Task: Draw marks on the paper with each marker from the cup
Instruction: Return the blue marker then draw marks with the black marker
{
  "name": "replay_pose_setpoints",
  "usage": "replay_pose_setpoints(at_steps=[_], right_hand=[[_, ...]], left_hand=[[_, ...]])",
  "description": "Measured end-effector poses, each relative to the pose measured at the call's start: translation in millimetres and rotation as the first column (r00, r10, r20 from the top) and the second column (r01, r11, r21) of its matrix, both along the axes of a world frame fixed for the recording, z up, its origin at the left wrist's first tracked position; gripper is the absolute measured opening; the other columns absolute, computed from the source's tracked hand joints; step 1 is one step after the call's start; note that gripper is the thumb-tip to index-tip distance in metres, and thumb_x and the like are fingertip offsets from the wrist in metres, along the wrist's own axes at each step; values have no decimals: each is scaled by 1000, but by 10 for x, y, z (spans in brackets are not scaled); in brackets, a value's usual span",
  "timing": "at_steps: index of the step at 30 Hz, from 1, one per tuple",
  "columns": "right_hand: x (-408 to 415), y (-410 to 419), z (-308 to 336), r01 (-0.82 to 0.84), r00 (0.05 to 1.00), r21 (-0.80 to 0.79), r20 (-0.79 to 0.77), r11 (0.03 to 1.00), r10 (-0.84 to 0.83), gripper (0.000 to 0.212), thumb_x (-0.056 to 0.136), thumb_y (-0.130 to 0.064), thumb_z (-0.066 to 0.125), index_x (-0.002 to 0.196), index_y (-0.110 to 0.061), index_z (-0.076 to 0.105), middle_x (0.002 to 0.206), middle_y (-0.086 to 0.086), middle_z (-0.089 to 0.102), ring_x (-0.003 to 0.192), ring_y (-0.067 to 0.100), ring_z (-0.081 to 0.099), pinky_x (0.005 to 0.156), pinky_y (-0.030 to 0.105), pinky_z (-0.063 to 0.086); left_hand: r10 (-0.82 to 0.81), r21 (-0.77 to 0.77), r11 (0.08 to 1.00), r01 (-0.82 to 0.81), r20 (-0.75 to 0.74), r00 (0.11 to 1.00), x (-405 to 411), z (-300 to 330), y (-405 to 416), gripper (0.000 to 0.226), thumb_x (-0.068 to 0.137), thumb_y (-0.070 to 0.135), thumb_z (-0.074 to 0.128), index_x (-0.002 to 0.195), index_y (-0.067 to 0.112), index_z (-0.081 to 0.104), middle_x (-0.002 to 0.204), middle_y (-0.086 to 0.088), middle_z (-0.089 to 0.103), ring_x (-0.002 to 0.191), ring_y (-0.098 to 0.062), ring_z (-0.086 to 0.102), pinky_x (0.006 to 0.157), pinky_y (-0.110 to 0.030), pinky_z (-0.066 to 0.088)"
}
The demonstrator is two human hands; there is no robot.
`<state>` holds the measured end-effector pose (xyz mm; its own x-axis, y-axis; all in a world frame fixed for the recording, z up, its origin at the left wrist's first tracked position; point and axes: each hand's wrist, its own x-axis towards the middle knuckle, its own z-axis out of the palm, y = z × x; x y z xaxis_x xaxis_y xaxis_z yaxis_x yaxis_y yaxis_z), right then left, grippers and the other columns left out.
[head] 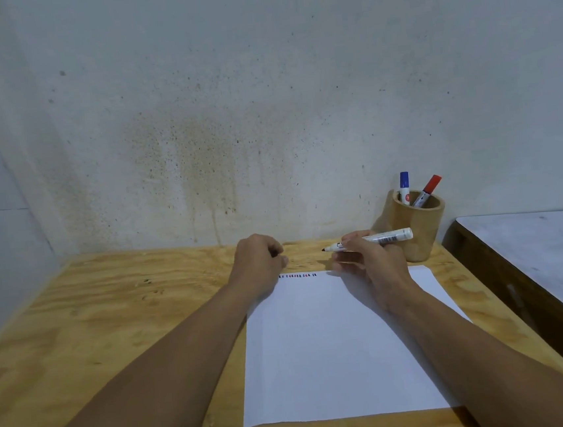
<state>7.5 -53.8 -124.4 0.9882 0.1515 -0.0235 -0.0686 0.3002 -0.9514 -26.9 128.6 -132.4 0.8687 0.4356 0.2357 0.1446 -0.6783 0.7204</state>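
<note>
A white sheet of paper lies on the plywood table, with a row of small red, blue and black marks along its far edge. My right hand holds an uncapped white marker level above that edge, its black tip pointing left. My left hand is closed in a fist just left of the tip; something small and dark shows between its fingers, probably the cap. A wooden cup at the back right holds a blue-capped marker and a red-capped marker.
The plywood table ends at a stained wall behind. A second, grey-topped surface stands to the right, apart from the table by a dark gap.
</note>
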Motion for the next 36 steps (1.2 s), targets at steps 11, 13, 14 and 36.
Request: replay_pose_setpoints(at_steps=[11,13,14,36], right_hand=[[55,-208,314,-1,984,-67,180,998,13,7,83,-2,71,83,-4,64,79,15,71,72,29,70,61,38,59],[49,-251,343,10,978,-88,207,996,9,7,83,-3,71,81,-5,64,79,14,72,73,29,70,64,41,58],[45,-269,358,13,976,-102,216,995,10,7,83,-4,71,81,-5,65,79,14,72,73,29,70,65,41,59],[97,-885,504,-15,980,-146,196,989,43,22,88,-18,70,95,3,69,73,9,62,73,22,58,64,32,46]], left_hand=[[-116,-854,472,218,185,976,-32,385,-338,12,85,-10,58,91,-6,67,85,-19,67,72,-22,70,69,-24,60],[-136,-855,466,228,185,973,-22,375,-395,13,87,-10,55,88,-4,67,84,-19,67,71,-20,70,69,-23,60],[-145,-852,467,237,191,971,-18,374,-422,13,87,-9,55,87,-4,67,84,-18,67,69,-19,70,69,-22,60],[-195,-798,482,361,304,932,71,600,-1203,8,77,-7,68,85,-6,69,73,-16,67,58,-16,66,61,-20,58]])
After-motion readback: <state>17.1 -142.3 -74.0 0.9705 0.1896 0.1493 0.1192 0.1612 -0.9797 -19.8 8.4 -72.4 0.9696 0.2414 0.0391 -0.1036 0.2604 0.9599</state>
